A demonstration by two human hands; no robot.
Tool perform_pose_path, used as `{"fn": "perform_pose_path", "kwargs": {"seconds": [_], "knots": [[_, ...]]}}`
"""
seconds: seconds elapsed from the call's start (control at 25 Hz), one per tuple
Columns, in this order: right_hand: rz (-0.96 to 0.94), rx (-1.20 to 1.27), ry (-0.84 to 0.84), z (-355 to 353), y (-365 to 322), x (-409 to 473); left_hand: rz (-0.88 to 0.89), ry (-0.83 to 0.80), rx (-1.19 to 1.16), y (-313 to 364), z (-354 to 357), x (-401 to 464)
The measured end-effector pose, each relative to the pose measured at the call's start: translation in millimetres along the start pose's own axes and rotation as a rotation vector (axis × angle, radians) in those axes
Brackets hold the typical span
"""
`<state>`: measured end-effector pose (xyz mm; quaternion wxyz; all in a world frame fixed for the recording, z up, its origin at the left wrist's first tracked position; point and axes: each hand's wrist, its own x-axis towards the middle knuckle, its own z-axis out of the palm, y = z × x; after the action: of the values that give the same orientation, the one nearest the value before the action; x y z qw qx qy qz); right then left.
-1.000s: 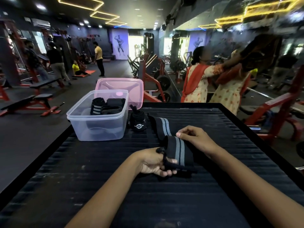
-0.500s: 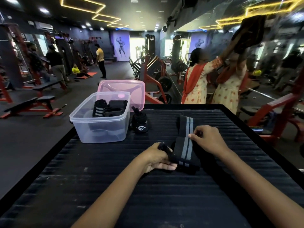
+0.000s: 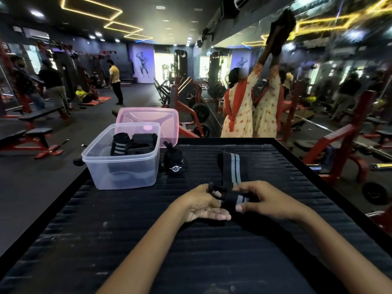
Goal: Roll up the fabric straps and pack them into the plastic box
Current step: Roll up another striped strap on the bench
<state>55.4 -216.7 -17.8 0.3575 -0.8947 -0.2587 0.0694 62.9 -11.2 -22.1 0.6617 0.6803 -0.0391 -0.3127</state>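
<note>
A black fabric strap with grey stripes (image 3: 231,168) lies stretched away from me on the black ribbed tabletop (image 3: 191,251). Its near end is curled into a small roll between both hands. My left hand (image 3: 201,206) holds the roll's left side, with the strap's thin loop by its fingers. My right hand (image 3: 265,203) pinches the roll from the right, thumb underneath. A clear plastic box (image 3: 122,161) stands at the table's far left, with rolled black straps (image 3: 132,143) inside. Another rolled black strap with a white logo (image 3: 174,161) sits just right of the box.
A pink lid (image 3: 148,119) leans behind the box. The table's raised black rim (image 3: 297,158) runs along its right side and far edge. Beyond it are red gym benches and machines, a mirror wall and several people, one standing close behind the table with arms raised.
The strap's near end has been folded over into a roll. My right hand came down from the strap's middle to join my left hand at the roll.
</note>
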Motion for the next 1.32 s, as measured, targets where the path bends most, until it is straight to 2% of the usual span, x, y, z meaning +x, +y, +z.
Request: {"fn": "perform_pose_path", "kwargs": {"seconds": [0.04,0.12,0.2,0.28,0.32,0.36,0.44,0.56,0.64,0.76,0.88,0.96,1.16,1.32], "knots": [[0.034,0.093,0.058,-2,5,0,0.055,0.064,0.147,-1,0,1],[0.079,0.32,0.149,-4,14,-1,0.305,0.231,0.638,-2,-4,3],[0.086,0.479,0.207,-1,15,1,0.616,0.182,0.97,-2,-7,2],[0.097,0.568,0.256,2,14,2,0.778,0.096,1.139,-5,-5,2],[0.099,0.626,0.264,3,14,3,0.815,0.115,1.202,-8,-1,3],[0.105,0.675,0.258,3,13,2,0.835,0.156,1.217,-11,1,5],[0.105,0.67,0.237,0,11,0,0.832,0.204,1.101,-12,0,7],[0.006,0.208,0.21,-3,8,-2,0.734,0.219,0.965,-10,-10,11],[-0.03,0.073,0.209,-1,7,-2,0.666,0.191,0.936,-12,-10,12],[0.103,0.289,0.179,0,9,-2,0.678,0.133,0.971,-17,-5,14],[0.278,0.589,0.139,-1,10,-2,0.802,0.211,0.977,-18,-3,15],[0.264,0.596,0.103,0,9,-3,0.823,0.25,0.933,-18,-3,16],[-0.001,0.0,0.231,-1,13,0,0.754,0.293,0.88,-19,-2,22],[-0.007,-0.033,0.291,-1,21,-1,0.744,0.211,0.844,-26,0,28]]}}
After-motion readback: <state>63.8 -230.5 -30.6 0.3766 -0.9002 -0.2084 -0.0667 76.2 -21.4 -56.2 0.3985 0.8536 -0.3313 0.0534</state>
